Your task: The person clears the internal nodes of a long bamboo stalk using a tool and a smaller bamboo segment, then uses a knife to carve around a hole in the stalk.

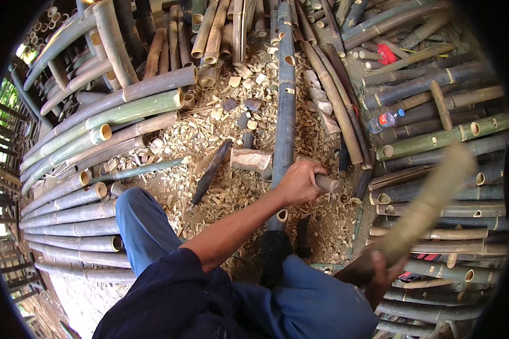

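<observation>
The left grip [305, 181] wraps around a cylindrical wooden handle [328, 184] over a dark bamboo pole [284, 127] pierced with holes [289, 91], while the right grip [383, 276] clasps a thick, blurred wooden club [425, 208] to the pole's right; pale wood chips [164, 131] lie strewn along both its sides.

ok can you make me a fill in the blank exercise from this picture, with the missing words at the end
1. The right hand grips a thick club that looks ____ (blurred or sharp).
2. The left hand closes around a round handle, its fingers forming a ____ (fist or flat palm).
3. The plastic bottle has a ____-coloured cap.
4. Around the dark bamboo pole, the scattered wood chips are mostly ____ (pale or black).

Missing words: blurred; fist; blue; pale
</observation>
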`<action>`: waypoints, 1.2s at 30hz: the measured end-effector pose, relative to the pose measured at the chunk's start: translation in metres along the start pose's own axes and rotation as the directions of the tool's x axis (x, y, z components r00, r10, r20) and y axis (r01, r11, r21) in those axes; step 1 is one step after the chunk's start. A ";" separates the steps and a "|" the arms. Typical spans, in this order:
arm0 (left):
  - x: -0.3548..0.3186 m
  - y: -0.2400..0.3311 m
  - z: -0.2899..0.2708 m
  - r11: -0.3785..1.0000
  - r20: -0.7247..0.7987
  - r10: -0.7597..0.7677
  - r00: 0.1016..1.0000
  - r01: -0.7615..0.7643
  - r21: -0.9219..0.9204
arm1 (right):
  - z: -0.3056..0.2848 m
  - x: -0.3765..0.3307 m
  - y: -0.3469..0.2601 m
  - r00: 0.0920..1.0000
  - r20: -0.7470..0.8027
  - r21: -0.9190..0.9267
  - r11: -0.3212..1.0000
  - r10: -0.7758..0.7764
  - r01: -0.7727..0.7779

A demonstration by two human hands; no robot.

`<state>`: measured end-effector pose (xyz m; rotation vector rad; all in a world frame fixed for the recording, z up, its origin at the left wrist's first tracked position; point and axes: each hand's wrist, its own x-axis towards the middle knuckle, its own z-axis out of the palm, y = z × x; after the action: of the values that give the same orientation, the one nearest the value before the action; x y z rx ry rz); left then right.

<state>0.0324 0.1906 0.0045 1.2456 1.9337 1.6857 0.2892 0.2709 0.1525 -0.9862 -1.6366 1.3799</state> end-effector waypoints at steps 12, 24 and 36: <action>0.007 -0.008 0.017 0.993 -0.052 -0.008 0.999 0.014 0.115 | 0.016 0.030 -0.019 0.942 0.306 -0.191 0.961 -0.134 0.198; -0.010 -0.037 0.014 0.976 -0.095 0.201 0.975 -0.190 0.111 | 0.053 0.001 0.018 0.888 0.423 -0.523 0.849 0.180 0.077; 0.002 0.016 0.009 0.877 0.336 0.362 0.870 -0.440 0.194 | -0.026 -0.012 0.076 0.916 0.257 -0.197 0.945 0.307 -0.261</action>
<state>0.0437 0.1971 0.0171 1.9995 1.8475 1.3276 0.3237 0.2787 0.0797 -1.2017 -1.8953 1.6694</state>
